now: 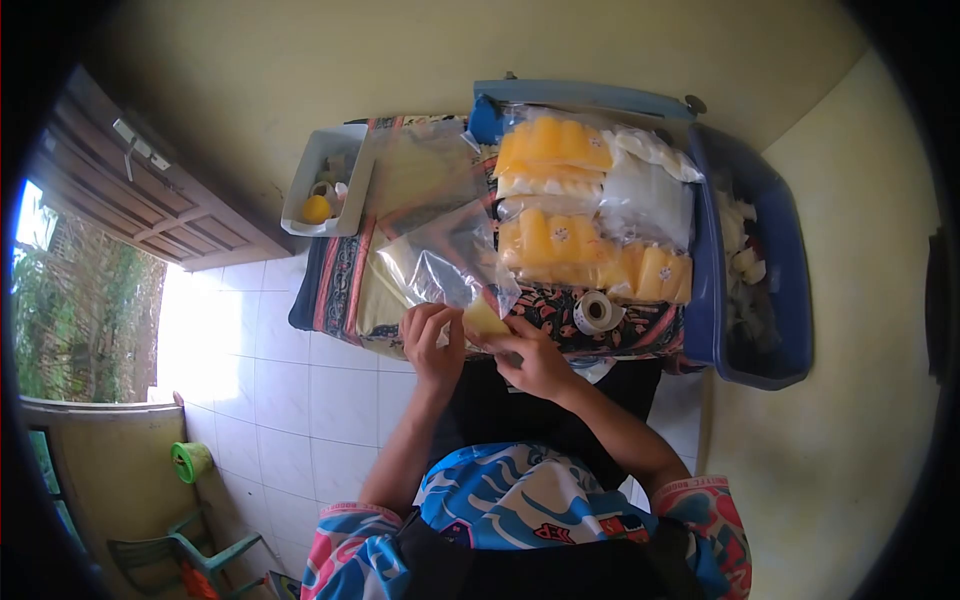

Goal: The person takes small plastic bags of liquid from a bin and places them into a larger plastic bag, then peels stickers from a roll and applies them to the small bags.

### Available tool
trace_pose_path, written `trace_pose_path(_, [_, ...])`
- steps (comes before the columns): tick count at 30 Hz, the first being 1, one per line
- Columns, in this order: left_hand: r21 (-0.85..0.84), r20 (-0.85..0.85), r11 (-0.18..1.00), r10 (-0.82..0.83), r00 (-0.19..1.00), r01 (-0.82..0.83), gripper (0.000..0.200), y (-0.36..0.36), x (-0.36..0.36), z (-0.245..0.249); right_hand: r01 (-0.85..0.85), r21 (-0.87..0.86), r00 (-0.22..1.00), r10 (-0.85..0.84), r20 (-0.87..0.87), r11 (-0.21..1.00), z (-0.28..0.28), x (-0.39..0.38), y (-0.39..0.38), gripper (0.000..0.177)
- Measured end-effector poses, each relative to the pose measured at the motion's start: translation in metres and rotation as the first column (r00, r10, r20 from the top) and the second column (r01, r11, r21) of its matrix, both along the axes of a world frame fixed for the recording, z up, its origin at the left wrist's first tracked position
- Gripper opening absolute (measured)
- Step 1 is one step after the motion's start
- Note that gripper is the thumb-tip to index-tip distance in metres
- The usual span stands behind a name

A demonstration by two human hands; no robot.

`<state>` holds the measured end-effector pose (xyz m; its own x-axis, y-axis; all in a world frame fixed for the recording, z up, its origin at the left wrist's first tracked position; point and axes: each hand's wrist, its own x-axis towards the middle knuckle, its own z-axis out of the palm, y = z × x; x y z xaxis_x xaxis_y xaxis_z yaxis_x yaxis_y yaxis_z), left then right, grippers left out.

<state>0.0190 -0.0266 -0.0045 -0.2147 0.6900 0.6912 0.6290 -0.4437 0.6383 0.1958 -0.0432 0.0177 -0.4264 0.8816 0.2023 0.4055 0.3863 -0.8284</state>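
Observation:
My left hand (433, 340) and my right hand (535, 358) meet at the near edge of a small table covered with a patterned cloth (340, 275). Between them they grip a clear plastic bag (445, 262) that stands up from my fingers. A pale yellow piece (484, 319) sits at the bag's lower end, right between my two hands. Whether it is fully inside the bag I cannot tell.
Packed bags of yellow-orange pieces (560, 240) and white bags (645, 195) are piled on the table's right half. A tape roll (598, 312) lies near my right hand. A white tray (325, 180) stands far left, a blue tub (775, 250) on the right. An open door (150, 190) is at left.

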Motion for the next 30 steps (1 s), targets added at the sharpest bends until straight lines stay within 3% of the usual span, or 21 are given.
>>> trace_pose_path(2, [0.008,0.006,1.0,0.0,1.0,0.0,0.021,0.001,-0.001,0.0,0.032,0.056,0.999,-0.033,0.023,0.998,0.002,-0.014,0.008,0.044])
trace_pose_path(5, [0.024,-0.015,1.0,-0.016,1.0,0.017,0.021,0.001,-0.003,0.001,0.072,0.236,0.997,-0.073,-0.006,0.969,0.0,-0.036,0.024,0.03])
trace_pose_path(8, [0.041,-0.059,0.999,-0.02,0.998,0.023,0.02,0.001,-0.005,0.005,0.044,0.135,0.976,-0.072,0.206,0.99,-0.008,-0.046,0.039,0.023])
trace_pose_path(11, [0.034,-0.044,0.999,-0.032,0.999,0.034,0.02,0.0,-0.006,0.0,-0.068,0.125,0.956,0.029,0.293,0.99,-0.043,-0.052,0.068,0.019])
trace_pose_path(15, [0.024,-0.022,0.999,-0.032,0.999,0.033,0.02,-0.001,-0.007,0.0,0.043,0.11,0.996,-0.034,-0.086,0.993,-0.021,-0.067,0.074,0.027])
trace_pose_path(18, [0.029,-0.015,0.999,-0.036,0.999,0.036,0.02,-0.001,-0.007,0.0,0.021,0.108,1.0,-0.021,-0.006,0.994,-0.038,-0.07,0.082,0.032])
trace_pose_path(21, [0.038,-0.011,0.997,-0.062,0.998,0.062,0.02,-0.001,-0.007,0.002,0.052,-0.019,0.973,-0.055,-0.226,0.998,-0.047,-0.076,0.091,0.034])
trace_pose_path(25, [0.027,-0.014,0.997,-0.076,0.997,0.077,0.02,-0.003,-0.006,0.0,0.1,0.072,0.969,-0.08,-0.235,0.992,-0.056,-0.079,0.095,0.033])
trace_pose_path(30, [0.018,-0.017,0.997,-0.075,0.997,0.076,0.019,-0.005,-0.005,-0.002,0.052,0.006,0.943,-0.047,-0.329,0.999,-0.075,-0.08,0.1,0.031])
